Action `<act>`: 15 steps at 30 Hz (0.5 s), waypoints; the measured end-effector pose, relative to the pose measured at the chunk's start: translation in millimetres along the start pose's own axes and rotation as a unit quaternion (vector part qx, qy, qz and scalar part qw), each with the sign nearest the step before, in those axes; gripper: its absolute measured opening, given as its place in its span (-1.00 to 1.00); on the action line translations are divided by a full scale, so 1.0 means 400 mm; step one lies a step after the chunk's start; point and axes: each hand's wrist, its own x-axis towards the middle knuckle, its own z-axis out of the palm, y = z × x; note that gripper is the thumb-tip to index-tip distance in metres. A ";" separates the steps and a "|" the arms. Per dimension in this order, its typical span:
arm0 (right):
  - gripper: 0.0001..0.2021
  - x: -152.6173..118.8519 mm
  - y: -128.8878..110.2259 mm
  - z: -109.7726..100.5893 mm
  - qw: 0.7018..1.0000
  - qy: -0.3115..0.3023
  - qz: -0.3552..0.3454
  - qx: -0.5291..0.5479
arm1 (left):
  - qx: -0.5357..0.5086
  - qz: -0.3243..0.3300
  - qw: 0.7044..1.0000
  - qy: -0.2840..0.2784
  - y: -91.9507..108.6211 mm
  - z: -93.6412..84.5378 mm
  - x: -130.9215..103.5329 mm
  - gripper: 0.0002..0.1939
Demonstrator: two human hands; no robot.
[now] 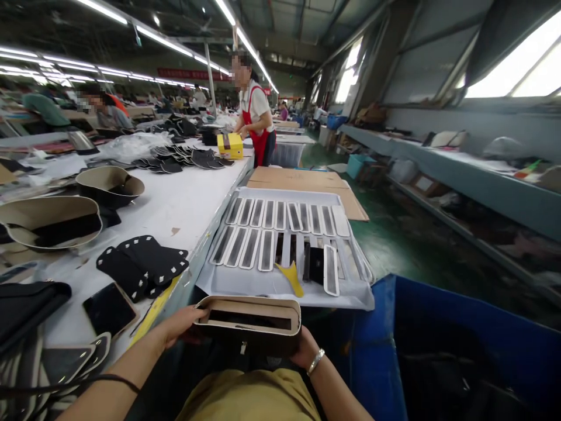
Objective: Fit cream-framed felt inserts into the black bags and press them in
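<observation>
A dark bag body (272,344) with a cream lining and a small metal clasp is held in front of my lap, its open top facing up. My left hand (187,325) grips its left end, with the thumb at the rim. Around the lower right end is my right hand (307,349), its fingers partly hidden by the bag. Beyond the bag, a pale tray (258,286) carries two rows of white-edged dark strips (249,248), a yellow piece (291,278) and a black piece (316,266).
On the left, a white table (175,199) bears curved bag bodies (50,213), black panels (142,263) and a phone (110,309). A blue bin (438,304) stands at the right. Farther off, a person in a red apron (256,120) handles a yellow box (230,146).
</observation>
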 end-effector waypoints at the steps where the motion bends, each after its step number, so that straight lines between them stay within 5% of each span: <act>1: -0.79 -0.002 -0.004 -0.003 1.000 0.009 -0.004 -0.007 | -0.002 0.000 1.000 -0.002 -0.002 0.002 0.004 -0.48; 7: -0.82 0.012 -0.030 -0.010 0.997 0.041 -0.022 -0.058 | 0.054 0.014 0.998 0.026 0.013 0.000 0.011 -0.58; 15: -0.74 0.036 -0.072 0.022 0.973 0.007 -0.065 -0.220 | 0.137 0.049 0.986 0.087 0.015 0.001 -0.014 -0.68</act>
